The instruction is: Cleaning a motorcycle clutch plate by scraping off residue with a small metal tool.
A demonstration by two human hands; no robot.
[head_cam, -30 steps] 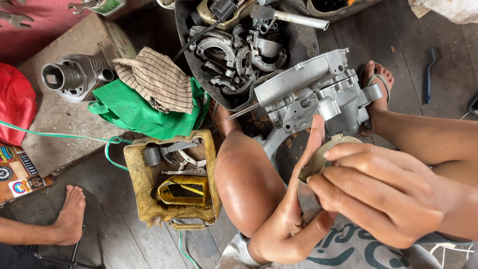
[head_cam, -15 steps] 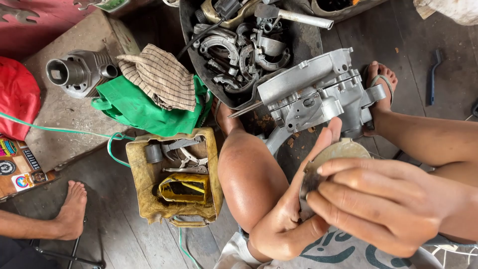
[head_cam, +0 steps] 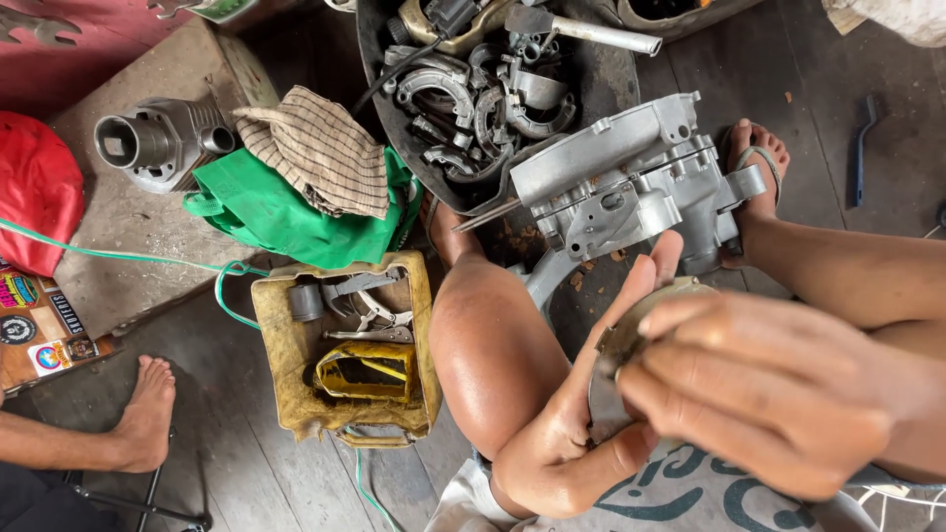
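While red bag (head_cam: 34, 187) and grey cylinder (head_cam: 158, 143) sit far left, green cloth (head_cam: 286, 212) lies beside yellow box of tools (head_cam: 345, 345). Centre: engine casing (head_cam: 631, 182) on floor. Left hand (head_cam: 581, 424) cups round metal part (head_cam: 631, 330) from below; right hand (head_cam: 778, 394) closed over it, fingers curled tight.

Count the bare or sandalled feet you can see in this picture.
2. One bare foot lies at the lower left on the wooden floor, belonging to another person. One foot in a sandal rests behind the grey engine casing. Others may be hidden.
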